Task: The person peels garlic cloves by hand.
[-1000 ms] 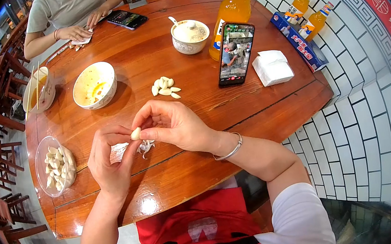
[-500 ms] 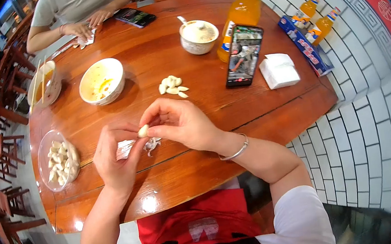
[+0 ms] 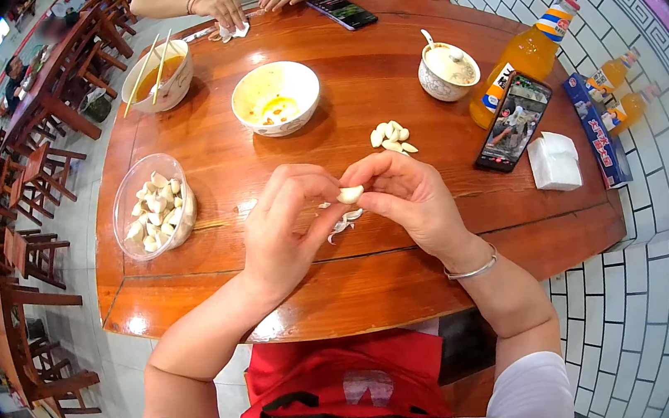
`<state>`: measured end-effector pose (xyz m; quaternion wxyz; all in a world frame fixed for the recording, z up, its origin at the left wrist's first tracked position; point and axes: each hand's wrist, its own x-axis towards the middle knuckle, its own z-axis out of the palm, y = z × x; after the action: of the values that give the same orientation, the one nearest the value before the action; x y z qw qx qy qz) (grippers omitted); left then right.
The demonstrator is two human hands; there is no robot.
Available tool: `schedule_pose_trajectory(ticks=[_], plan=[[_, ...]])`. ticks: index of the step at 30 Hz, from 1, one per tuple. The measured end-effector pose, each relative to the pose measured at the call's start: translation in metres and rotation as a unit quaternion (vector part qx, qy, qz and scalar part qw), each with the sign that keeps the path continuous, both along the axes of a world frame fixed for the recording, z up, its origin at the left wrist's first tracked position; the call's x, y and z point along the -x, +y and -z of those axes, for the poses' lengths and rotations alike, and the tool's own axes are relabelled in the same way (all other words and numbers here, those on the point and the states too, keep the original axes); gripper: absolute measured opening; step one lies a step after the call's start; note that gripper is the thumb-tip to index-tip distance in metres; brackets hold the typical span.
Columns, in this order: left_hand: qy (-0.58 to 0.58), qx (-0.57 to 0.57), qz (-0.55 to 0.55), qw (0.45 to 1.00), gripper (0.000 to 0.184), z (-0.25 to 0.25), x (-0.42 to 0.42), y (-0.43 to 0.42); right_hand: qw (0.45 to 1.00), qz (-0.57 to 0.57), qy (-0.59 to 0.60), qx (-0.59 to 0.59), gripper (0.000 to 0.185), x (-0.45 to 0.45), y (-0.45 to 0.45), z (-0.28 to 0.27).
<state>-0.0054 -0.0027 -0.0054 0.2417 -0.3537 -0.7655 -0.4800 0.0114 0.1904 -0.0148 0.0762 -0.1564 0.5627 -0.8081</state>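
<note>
Between my two hands, above the near part of the table, is a pale garlic clove [image 3: 350, 195]. My left hand [image 3: 291, 227] pinches it from the left with thumb and fingertips. From the other side, the thumb and fingers of my right hand [image 3: 413, 199] close on it too. Under the hands lie loose garlic skins [image 3: 345, 224]. A small pile of peeled cloves [image 3: 391, 137] rests beyond my right hand. To the left stands a clear plastic tub [image 3: 127, 234] holding many garlic cloves [image 3: 157, 210].
A bowl with chopsticks [image 3: 185, 77], a soup-stained bowl [image 3: 308, 112] and a lidded jar with spoon [image 3: 440, 83] stand farther back. At right are a propped phone [image 3: 514, 122], orange drink bottle [image 3: 528, 51] and napkins [image 3: 555, 169]. Another person's hands [image 3: 223, 12] rest across the table.
My view has swung left, so the tabletop things appear farther right. Both hands still hold the clove, now turned more sideways between the fingertips.
</note>
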Motion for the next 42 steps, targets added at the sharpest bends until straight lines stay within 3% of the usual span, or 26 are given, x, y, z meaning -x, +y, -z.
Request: schedule_pose_trajectory(ticks=[13,42], plan=[[0.006,0.013,-0.002,1.0,0.027,-0.0002,-0.0006,-0.0015,0.999,-0.014,0.022,0.021,0.019,0.0012,0.0001,0.0036],[0.011,0.055,-0.01,0.998,0.029,0.0005,-0.0026,0.0013,0.996,0.021,0.058,-0.057,0.017,0.0,0.0006,0.0077]])
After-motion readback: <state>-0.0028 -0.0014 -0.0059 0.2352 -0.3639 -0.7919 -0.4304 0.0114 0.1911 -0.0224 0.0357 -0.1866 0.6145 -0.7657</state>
